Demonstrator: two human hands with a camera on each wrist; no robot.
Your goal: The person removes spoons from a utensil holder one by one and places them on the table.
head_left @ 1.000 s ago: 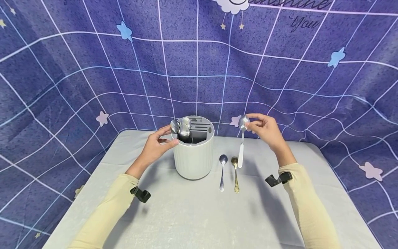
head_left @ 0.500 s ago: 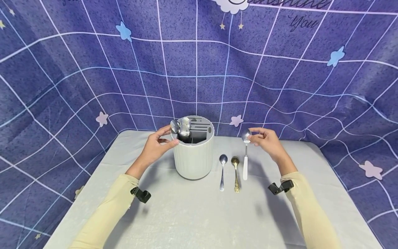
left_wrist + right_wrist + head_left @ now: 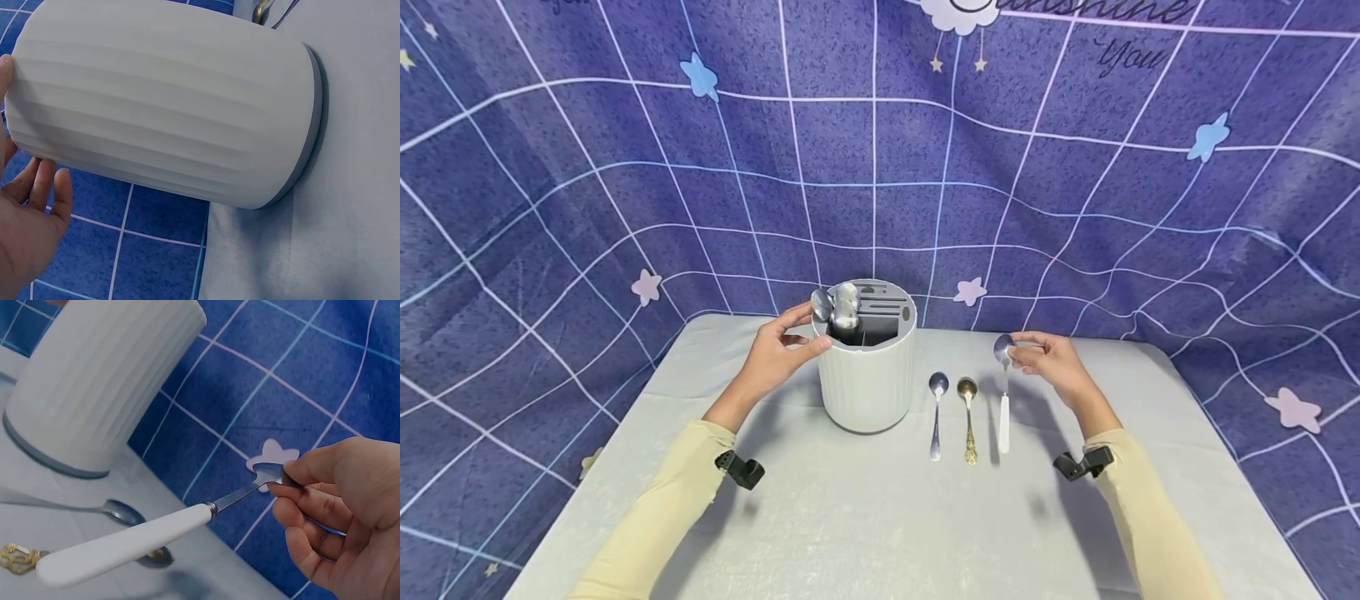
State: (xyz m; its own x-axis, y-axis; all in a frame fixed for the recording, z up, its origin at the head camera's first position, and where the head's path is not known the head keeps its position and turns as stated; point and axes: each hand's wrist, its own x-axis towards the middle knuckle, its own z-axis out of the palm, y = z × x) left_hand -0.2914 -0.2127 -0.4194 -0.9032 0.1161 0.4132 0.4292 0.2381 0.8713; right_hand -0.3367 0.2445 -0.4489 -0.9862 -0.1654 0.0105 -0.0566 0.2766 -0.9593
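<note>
My right hand [image 3: 1051, 364] pinches a spoon with a white handle [image 3: 1004, 421] by its metal bowl, handle pointing down. In the right wrist view the thumb lies on the bowl [image 3: 270, 472] and the handle reaches toward the lower left. My left hand [image 3: 778, 348] grips the top edge of a white ribbed utensil holder [image 3: 865, 387], thumb at the front and fingers round the left side. Several spoons [image 3: 845, 315] stand bowl-up in the holder's left part. On the table to its right lie a silver spoon [image 3: 937, 417] and a gold spoon [image 3: 969, 421], side by side.
A light grey cloth covers the table [image 3: 850, 525]. Behind it hangs a blue curtain [image 3: 737, 208] with grid lines and stars. Grey slots and a dark open compartment [image 3: 880, 330] show in the holder's top. Black cameras [image 3: 740, 470] are strapped to both wrists.
My right hand has moved down and slightly right with the white-handled spoon, bringing it lower beside the gold spoon. My left hand and the holder have stayed in place.
</note>
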